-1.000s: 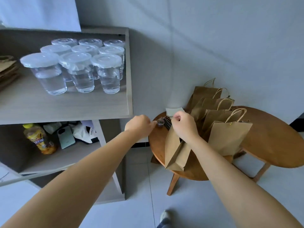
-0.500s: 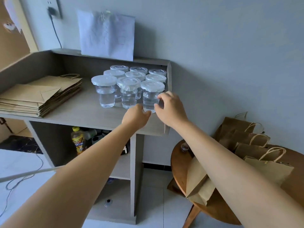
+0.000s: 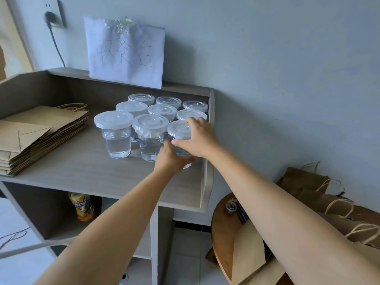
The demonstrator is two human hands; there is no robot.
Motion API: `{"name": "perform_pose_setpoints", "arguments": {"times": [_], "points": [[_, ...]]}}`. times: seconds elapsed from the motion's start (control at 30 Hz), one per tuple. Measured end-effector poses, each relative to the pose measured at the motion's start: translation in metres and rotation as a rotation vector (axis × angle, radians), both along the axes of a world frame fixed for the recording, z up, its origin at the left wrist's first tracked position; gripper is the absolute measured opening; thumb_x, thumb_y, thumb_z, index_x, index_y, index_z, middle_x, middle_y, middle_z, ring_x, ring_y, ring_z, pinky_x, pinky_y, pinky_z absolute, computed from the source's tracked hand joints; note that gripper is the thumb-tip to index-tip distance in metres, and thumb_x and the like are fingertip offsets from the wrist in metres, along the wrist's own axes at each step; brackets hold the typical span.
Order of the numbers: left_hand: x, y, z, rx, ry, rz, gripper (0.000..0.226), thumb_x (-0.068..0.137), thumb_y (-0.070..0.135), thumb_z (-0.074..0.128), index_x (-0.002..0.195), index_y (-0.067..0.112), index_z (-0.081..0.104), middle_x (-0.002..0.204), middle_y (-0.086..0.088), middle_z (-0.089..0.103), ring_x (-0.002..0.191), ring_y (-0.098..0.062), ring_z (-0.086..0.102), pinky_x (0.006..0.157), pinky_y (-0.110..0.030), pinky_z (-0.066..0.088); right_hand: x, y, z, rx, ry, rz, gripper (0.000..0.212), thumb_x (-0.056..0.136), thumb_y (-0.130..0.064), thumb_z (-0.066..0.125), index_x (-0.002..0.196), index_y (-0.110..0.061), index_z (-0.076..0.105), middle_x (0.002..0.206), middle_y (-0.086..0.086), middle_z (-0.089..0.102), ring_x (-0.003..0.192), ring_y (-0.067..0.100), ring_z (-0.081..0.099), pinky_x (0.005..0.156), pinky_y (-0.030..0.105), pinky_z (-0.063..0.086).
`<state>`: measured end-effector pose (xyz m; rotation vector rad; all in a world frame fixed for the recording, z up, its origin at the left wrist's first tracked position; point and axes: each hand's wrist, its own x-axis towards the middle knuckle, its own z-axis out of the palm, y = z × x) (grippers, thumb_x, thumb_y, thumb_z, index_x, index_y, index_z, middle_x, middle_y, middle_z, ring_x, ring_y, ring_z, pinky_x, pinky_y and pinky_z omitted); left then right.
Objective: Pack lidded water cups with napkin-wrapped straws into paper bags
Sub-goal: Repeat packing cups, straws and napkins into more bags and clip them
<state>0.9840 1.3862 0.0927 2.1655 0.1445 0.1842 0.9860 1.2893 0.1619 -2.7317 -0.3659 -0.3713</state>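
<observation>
Far left on the shelf top (image 3: 86, 171): stack of flat paper bags (image 3: 39, 134), twine handles poking out at the back. Beneath, in the lower compartment: yellow-labelled bottle (image 3: 83, 206). On the wall above: socket with a dark plug (image 3: 52, 16), then a white paper sign (image 3: 125, 50) with handwritten characters, standing on the shelf's back ledge.

Centre of the shelf top: cluster of lidded water cups (image 3: 152, 120), three rows deep, clear water visible in the front ones. Front-right cup (image 3: 178, 130) of that cluster between both hands, close to the shelf's right side wall.

Left hand (image 3: 170, 159) low at that cup's base, fingers wrapped round the near side; how tightly, cannot tell, since the back of the hand hides them. Right hand (image 3: 200, 138) over the cup's lid and right side, fingers spread and curved round the rim, thumb reaching across the front.

Lower right: round wooden table (image 3: 224, 235) bearing upright paper bags (image 3: 320, 194) with twine handles, one bag lying over the table's near edge, and a small dark bundle, too small to identify.
</observation>
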Motion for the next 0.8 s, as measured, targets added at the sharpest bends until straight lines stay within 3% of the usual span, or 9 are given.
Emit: {"name": "perform_pose_setpoints", "arguments": {"times": [0.17, 0.43, 0.6, 0.7, 0.8], "points": [[-0.001, 0.000, -0.004, 0.012, -0.034, 0.025, 0.078, 0.069, 0.038, 0.081, 0.128, 0.008, 0.040, 0.128, -0.010, 0.050, 0.118, -0.026, 0.050, 0.088, -0.031, 0.038, 0.000, 0.005, -0.008, 0.039, -0.081, -0.021, 0.054, 0.081, -0.045, 0.065, 0.119, -0.009, 0.052, 0.122, 0.008, 0.056, 0.118, 0.028, 0.043, 0.095, 0.032, 0.035], [-0.048, 0.012, -0.009, 0.034, -0.048, -0.021, 0.077, 0.067, 0.045, 0.080, 0.124, 0.010, 0.043, 0.120, -0.008, 0.049, 0.114, -0.023, 0.048, 0.091, -0.033, 0.041, -0.056, 0.008, -0.014, 0.149, -0.089, 0.009, 0.048, 0.081, -0.039, 0.067, 0.115, -0.008, 0.054, 0.122, 0.006, 0.054, 0.118, 0.024, 0.041, 0.094, 0.026, 0.032], [-0.100, 0.020, -0.012, -0.140, -0.079, -0.053, 0.060, 0.072, 0.037, 0.078, 0.114, 0.016, 0.043, 0.099, 0.003, 0.055, 0.091, -0.018, 0.054, 0.073, -0.030, 0.042, -0.102, 0.015, -0.016, 0.206, -0.058, 0.030, 0.050, 0.080, -0.040, 0.069, 0.116, -0.009, 0.054, 0.123, 0.005, 0.052, 0.122, 0.022, 0.038, 0.094, 0.025, 0.033], [-0.131, 0.025, -0.012, -0.143, -0.109, -0.030, 0.055, 0.071, 0.038, 0.080, 0.103, 0.016, 0.041, 0.080, 0.011, 0.051, 0.076, -0.015, 0.052, 0.062, -0.029, 0.040, -0.129, 0.016, -0.015, 0.216, -0.046, 0.051, 0.053, 0.077, -0.042, 0.072, 0.115, -0.009, 0.055, 0.122, 0.004, 0.051, 0.121, 0.021, 0.038, 0.092, 0.026, 0.034], [-0.159, 0.027, -0.020, -0.133, -0.144, -0.016, 0.055, 0.068, 0.040, 0.081, 0.098, 0.018, 0.041, 0.075, 0.014, 0.049, 0.067, -0.007, 0.048, 0.054, -0.024, 0.035, -0.157, 0.008, -0.014, 0.203, -0.030, 0.081, 0.056, 0.072, -0.045, 0.076, 0.112, -0.010, 0.057, 0.123, 0.003, 0.049, 0.120, 0.020, 0.037, 0.092, 0.024, 0.031]]}}
